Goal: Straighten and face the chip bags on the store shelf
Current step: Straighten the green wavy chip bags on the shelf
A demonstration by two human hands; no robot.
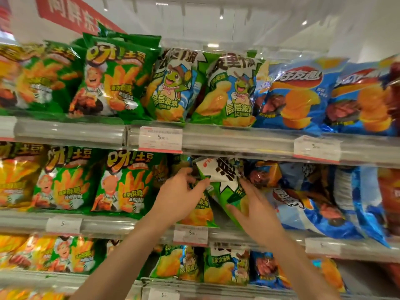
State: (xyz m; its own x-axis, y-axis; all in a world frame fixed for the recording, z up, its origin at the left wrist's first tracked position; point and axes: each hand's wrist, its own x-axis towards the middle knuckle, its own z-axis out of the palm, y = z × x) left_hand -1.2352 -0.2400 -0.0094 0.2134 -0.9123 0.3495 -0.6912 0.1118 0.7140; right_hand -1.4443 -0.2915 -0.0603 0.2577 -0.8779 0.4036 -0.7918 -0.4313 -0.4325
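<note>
On the middle shelf a green and white chip bag [223, 180] leans crooked, its top tipped to the left under the shelf above. My left hand [179, 195] grips the bag's left edge, with fingers curled around it. My right hand [255, 208] lies against the bag's lower right side with fingers spread. Behind my left hand stands another green bag [201, 211], partly hidden. Blue chip bags [320, 204] to the right lean at an angle.
Green fry-snack bags [127, 182] stand upright left of my hands. The upper shelf holds upright green [173, 87] and blue bags [296, 94]. Price tags [190, 234] line the clear shelf rails [104, 226]. A lower shelf carries more bags [225, 267].
</note>
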